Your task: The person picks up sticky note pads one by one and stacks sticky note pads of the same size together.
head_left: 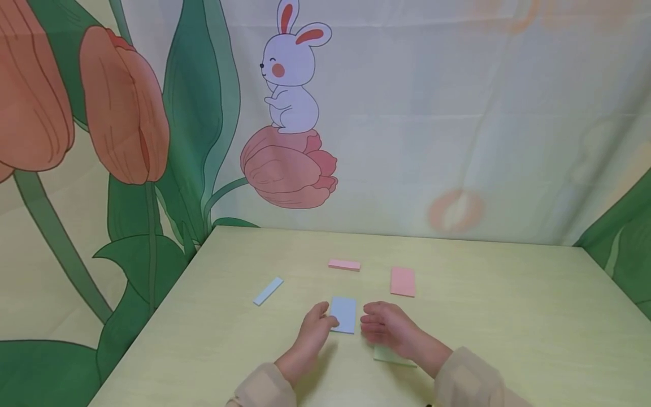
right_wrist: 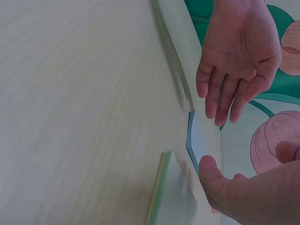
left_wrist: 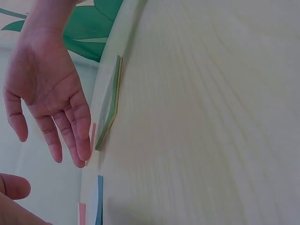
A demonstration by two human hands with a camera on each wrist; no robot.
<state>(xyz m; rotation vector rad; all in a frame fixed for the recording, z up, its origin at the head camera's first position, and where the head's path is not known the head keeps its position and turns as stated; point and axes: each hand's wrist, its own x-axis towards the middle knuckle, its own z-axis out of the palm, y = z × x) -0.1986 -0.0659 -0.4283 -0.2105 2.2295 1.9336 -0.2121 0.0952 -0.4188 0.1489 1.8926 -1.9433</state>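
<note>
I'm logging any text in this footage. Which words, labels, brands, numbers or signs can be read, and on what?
None: no text can be read in any view.
The blue rectangle, green piece and pink rectangle look plain.
The backdrop shows drawings, including a rabbit.

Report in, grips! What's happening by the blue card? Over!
Left grip, right grip: open, holding nothing. Blue card: flat on table, between them. Head view: left grip overlaps its edge; right grip partly hides green card.
</note>
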